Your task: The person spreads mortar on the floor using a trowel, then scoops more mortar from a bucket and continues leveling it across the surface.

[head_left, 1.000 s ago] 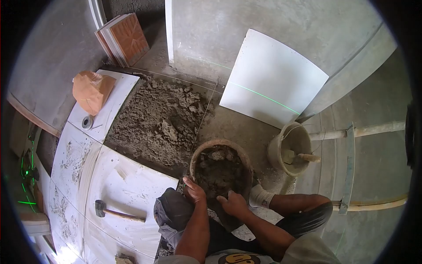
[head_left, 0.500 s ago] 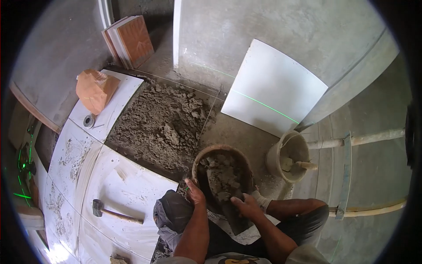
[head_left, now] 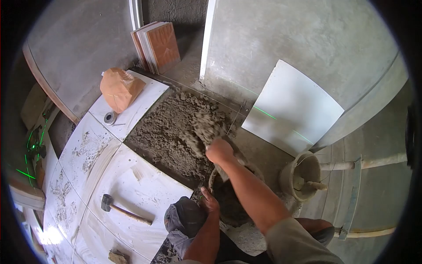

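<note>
My right hand (head_left: 220, 152) is closed on a flat, mortar-smeared slab (head_left: 238, 155), mostly hidden behind the hand and forearm. It reaches over the bed of grey mortar (head_left: 162, 136), where a blurred clump of mortar (head_left: 203, 127) is in motion just beyond the fingers. My left hand (head_left: 209, 203) grips the left side of a round bucket (head_left: 228, 202) in front of me, thumb raised. Dark, wet mix lines the bucket, and my right arm covers part of it.
White tiles with a rubber mallet (head_left: 107, 203), a paper bag (head_left: 118, 90) and a tape roll (head_left: 110, 118) lie left. A white tile (head_left: 292, 108) leans on the wall. A second bucket (head_left: 301, 176) stands right; stacked tiles (head_left: 160, 46) stand behind. String lines cross the floor.
My right hand has swung from the bucket forward and left over the mortar bed, carrying the slab. Mortar that lay on it is now moving at the bed. My left hand stays at the bucket.
</note>
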Demonstrator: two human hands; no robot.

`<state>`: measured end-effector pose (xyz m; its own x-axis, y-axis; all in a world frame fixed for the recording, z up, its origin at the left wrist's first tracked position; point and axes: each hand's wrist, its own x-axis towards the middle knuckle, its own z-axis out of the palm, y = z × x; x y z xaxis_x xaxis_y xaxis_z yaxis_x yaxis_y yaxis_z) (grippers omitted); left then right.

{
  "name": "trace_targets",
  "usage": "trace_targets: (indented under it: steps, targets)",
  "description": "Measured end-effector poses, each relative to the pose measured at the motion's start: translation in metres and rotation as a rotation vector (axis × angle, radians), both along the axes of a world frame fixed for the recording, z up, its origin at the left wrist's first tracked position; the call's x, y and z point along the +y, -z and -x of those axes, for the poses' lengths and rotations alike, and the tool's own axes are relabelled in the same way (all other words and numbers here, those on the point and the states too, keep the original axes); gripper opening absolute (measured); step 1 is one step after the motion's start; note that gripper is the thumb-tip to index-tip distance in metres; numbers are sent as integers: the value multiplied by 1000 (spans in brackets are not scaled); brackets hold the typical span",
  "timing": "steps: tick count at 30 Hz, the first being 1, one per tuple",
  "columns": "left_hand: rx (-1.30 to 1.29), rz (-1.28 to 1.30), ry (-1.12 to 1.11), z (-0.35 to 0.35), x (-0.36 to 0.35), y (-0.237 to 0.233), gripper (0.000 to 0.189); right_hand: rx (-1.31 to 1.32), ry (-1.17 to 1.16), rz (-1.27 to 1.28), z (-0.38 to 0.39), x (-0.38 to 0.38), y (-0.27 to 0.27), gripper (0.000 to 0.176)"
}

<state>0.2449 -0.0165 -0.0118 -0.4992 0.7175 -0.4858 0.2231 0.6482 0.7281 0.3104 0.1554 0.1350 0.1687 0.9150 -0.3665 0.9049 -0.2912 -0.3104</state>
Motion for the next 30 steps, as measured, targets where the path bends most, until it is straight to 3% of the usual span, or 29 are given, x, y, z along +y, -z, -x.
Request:
trace_targets:
  steps: [3,5,7,9,11,13,15,17,19,20,22,24,28,30]
  targets:
    - [14,-125,-16,0,9,-8,65,-98,-47,80,10,20,-10,32]
    - [4,-145,-10,1,-1,-7,63,-138,-36,46,-9,2,-2,30]
    - [-53,-151,27,3,6,-4,61,-86,-2,61,-32,-32,-35,31]
    - [-55,-213,6,-6,2,64,68,-205,54,-154,-70,-77,-13,40]
    - [-65,-251,12,-4,-10,72,76,125,258,-105,-97,-124,-32,40]
    - [-185,-3,24,7,2,14,80,225,333,36,-111,-168,-64,41]
    - [-189,31,40,9,0,38,80,335,385,153,-128,-202,-74,42]
    - [-179,52,25,6,-1,67,81,-201,-48,91,-141,-228,-70,40]
    - [-147,0,9,2,-2,89,77,-292,-86,165,-133,-231,-82,38]
    - [-147,-2,17,2,-1,77,77,-378,-126,239,-128,-232,-85,35]
    - [-248,57,5,5,3,29,81,-394,-167,208,-122,-219,-81,33]
    - [-249,42,-18,1,2,16,83,-398,-273,156,-115,-199,-65,26]
    - [-173,-26,53,-3,-5,37,85,-417,-463,161,-123,-160,-6,16]
    - [-201,-36,17,-6,-9,27,85,-427,-441,147,-130,-171,1,12]
